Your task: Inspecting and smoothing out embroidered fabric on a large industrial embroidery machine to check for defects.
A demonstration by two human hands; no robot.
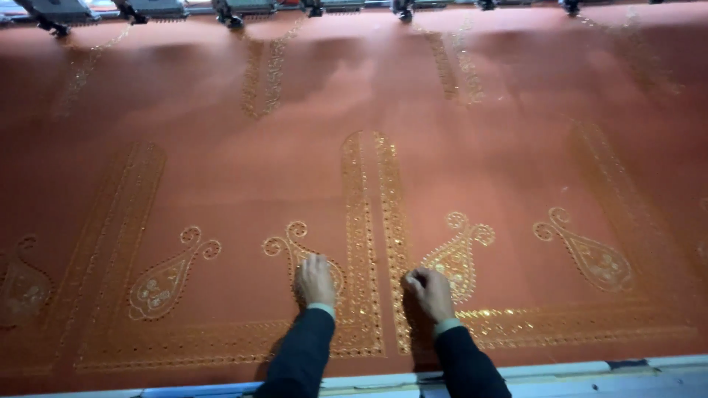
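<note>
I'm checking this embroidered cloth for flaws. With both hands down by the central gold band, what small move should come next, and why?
Probably slide the left hand off the paisley motif it covers. Both hands rest on the rust-red cloth, the right hand curled beside the central gold band, and that motif's lower part is hidden, so its stitching cannot be checked.

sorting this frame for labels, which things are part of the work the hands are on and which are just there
In hand:
left hand
right hand
red cloth
gold band
paisleys beside the band

Just there:
machine heads along the far edge
frame rail
far paisley
</note>
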